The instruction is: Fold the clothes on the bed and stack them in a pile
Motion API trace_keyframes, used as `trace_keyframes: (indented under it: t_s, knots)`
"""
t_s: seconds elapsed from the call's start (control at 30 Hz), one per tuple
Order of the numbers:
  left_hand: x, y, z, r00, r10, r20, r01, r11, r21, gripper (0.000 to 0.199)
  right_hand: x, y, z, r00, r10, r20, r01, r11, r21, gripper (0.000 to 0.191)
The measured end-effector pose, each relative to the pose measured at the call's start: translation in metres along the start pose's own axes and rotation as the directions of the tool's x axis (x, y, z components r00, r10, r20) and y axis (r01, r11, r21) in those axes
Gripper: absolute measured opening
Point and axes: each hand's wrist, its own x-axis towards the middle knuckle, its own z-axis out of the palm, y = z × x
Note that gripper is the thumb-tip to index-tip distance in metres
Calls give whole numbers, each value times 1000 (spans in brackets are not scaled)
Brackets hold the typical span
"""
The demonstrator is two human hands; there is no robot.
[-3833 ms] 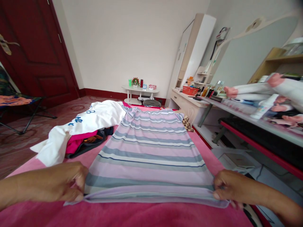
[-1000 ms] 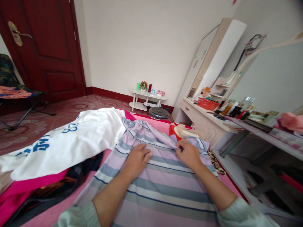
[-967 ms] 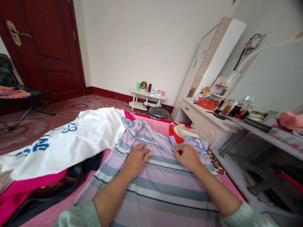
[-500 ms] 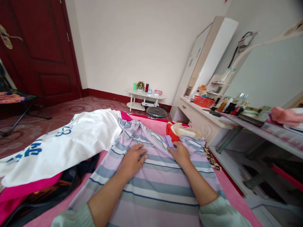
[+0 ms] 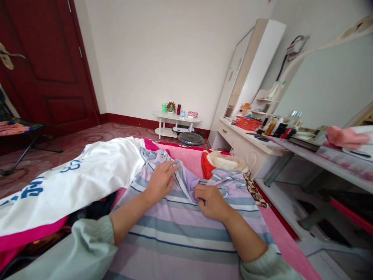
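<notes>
Cloth (image 5: 180, 233) with broad lilac, grey and white stripes lies spread over the pink bed (image 5: 190, 155) straight in front of you, its far part rumpled into folds. Your left hand (image 5: 161, 179) is over the far left part of it, fingers spread and thumb apart, gripping nothing that shows. Your right hand (image 5: 211, 200) is nearer the middle, its fingers curled and closed on a gathered lilac fold.

Close on your left, a white garment (image 5: 99, 167) with blue lettering crowds the cloth's left edge. Beneath it, magenta fabric (image 5: 32, 235) and dark clothing (image 5: 93, 208) show, partly hidden by your green sleeve (image 5: 84, 245). Past the cloth's far right corner, and next to it, sits a crumpled red and cream bundle (image 5: 227, 161); a brown patterned strip (image 5: 255, 190) runs along the cloth's right side.

Well beyond your hands, to the right, the pale worktop (image 5: 240, 137) carries a red basket (image 5: 247, 123). A round dark disc (image 5: 190, 138) is on the floor past the bed, before a small white stand (image 5: 167, 115) with a potted plant (image 5: 170, 107). A folding chair (image 5: 21, 130) stands at far left, near the dark red door (image 5: 46, 74).
</notes>
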Motion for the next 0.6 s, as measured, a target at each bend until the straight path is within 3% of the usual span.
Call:
trace_keyframes:
  t_s: [0.13, 0.23, 0.37, 0.47, 0.6]
  knots:
    - [44, -28, 0, 989, -17, 146, -17, 973, 229, 65, 2, 0, -2, 1000, 10, 20, -10, 1000, -3, 17]
    - [60, -56, 8, 959, -97, 267, 4, 945, 328, 69, 2, -1, -3, 999, 15, 31, -15, 1000, -10, 16]
    - [62, -75, 7, 921, -150, 358, 15, 936, 351, 44, 0, -1, -2, 998, 46, 36, -46, 999, -2, 18]
    - [60, -73, -12, 926, -129, 355, -6, 935, 356, 24, -1, -1, -2, 994, 103, 26, -104, 994, 42, 22]
    - [39, -59, -57, 980, -5, 197, -67, 933, 353, 32, -3, 7, -2, 990, 127, -61, -123, 990, 66, 25]
